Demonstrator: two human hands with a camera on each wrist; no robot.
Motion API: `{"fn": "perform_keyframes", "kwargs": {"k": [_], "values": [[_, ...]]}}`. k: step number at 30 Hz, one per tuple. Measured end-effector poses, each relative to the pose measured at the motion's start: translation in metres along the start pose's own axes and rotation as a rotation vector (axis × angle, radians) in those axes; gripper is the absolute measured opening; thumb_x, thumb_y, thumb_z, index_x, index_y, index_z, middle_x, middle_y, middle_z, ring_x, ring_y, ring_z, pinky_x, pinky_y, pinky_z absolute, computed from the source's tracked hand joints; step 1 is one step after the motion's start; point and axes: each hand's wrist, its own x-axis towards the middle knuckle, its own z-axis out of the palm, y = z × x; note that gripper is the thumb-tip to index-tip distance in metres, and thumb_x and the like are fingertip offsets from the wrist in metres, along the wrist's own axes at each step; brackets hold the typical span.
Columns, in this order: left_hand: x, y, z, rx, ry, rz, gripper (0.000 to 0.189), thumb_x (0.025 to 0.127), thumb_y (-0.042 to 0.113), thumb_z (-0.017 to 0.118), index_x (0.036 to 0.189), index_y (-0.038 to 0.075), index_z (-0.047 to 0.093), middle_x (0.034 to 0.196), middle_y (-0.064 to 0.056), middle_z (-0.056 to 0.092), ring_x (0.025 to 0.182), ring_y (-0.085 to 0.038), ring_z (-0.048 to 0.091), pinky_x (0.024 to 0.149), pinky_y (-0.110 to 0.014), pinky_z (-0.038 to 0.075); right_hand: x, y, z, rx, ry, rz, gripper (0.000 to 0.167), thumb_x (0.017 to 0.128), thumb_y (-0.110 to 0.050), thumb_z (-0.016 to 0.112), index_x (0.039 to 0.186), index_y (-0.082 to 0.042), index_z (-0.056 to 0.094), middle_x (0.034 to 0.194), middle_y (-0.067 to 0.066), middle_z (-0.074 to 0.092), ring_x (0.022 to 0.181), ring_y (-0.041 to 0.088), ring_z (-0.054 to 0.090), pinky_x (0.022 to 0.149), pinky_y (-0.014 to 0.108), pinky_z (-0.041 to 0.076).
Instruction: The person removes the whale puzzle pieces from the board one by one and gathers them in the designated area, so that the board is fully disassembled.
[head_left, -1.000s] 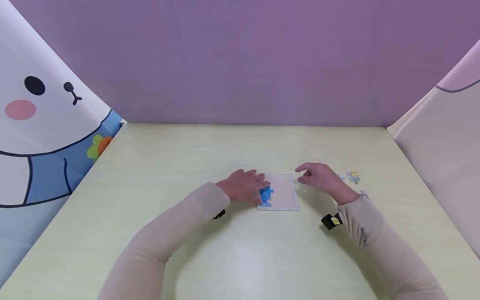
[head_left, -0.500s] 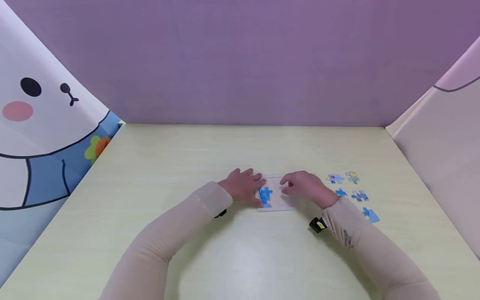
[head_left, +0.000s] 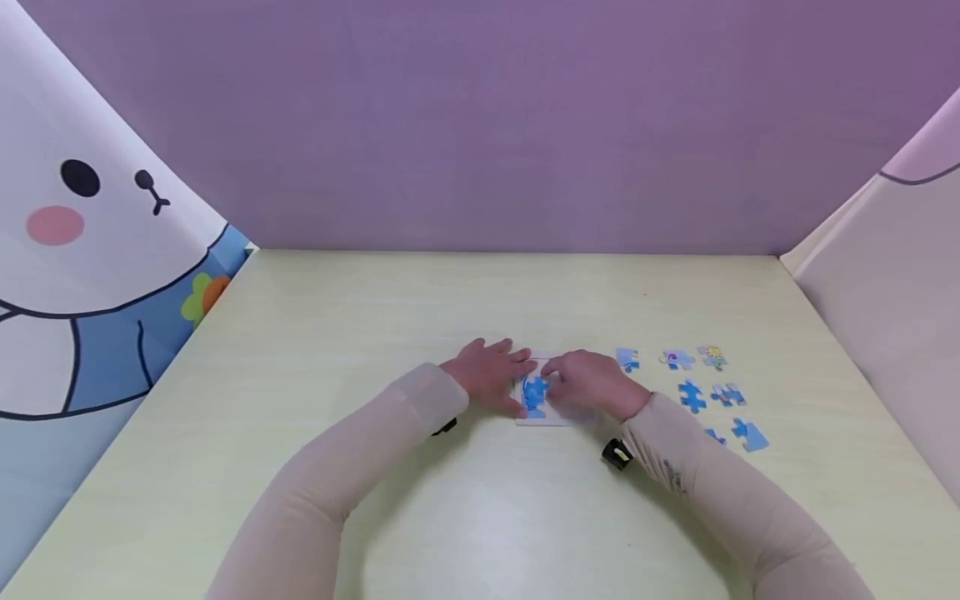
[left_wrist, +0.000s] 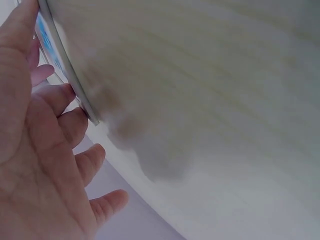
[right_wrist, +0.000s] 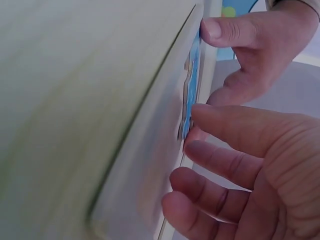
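Note:
At the left side of a pale square puzzle tray (head_left: pixel 551 419), my left hand (head_left: pixel 487 375) lies with its fingers spread. In the left wrist view its fingertips touch the tray's rim (left_wrist: pixel 75 85). Joined blue puzzle pieces (head_left: pixel 535 396) lie in the tray's left part. My right hand (head_left: pixel 592 382) reaches over the tray from the right. Up close in the right wrist view, its thumb touches the end of the blue pieces (right_wrist: pixel 191 95), and the other fingers bend loosely over the tray. No loose piece shows between its fingers.
Right of the tray several loose puzzle pieces lie on the table, among them a blue one (head_left: pixel 692 397), a sun piece (head_left: pixel 712 357) and a light blue piece (head_left: pixel 627 359). A purple backdrop (head_left: pixel 480 125) stands behind the table.
My right hand has moved left from beside the tray to the blue pieces, uncovering loose pieces on the right. My left hand stays at the tray's left side.

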Motion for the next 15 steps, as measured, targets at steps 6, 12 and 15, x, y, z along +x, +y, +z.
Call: {"fn": "perform_keyframes", "kwargs": {"k": [6,12,15], "values": [[0.0030,-0.0006,0.0003,0.020,0.002,-0.002,0.085,0.085,0.066,0.056,0.153,0.030,0.021,0.158,0.009,0.017,0.146,-0.024,0.011,0.113,-0.051,0.015,0.0017,-0.0052,0.0015,-0.049,-0.001,0.010,0.037,0.086,-0.016,0.065,0.122,-0.007,0.066,0.122,0.011,0.064,0.117,0.032,0.056,0.088,0.051,0.047],[0.0060,-0.0022,0.0004,0.013,0.009,-0.005,0.086,0.082,0.067,0.058,0.153,0.031,0.024,0.158,0.010,0.019,0.146,-0.024,0.010,0.113,-0.051,0.015,0.0027,-0.0083,0.0013,-0.080,0.007,-0.011,0.036,0.084,-0.010,0.064,0.120,-0.006,0.066,0.118,0.012,0.066,0.110,0.031,0.059,0.083,0.048,0.049],[0.0069,-0.0029,0.0005,-0.003,0.002,-0.010,0.086,0.082,0.067,0.059,0.152,0.032,0.025,0.158,0.010,0.019,0.146,-0.024,0.010,0.113,-0.051,0.014,0.0033,-0.0092,0.0012,-0.087,0.011,-0.022,0.035,0.083,-0.010,0.064,0.118,-0.006,0.067,0.116,0.011,0.067,0.107,0.030,0.061,0.080,0.047,0.050]]}}
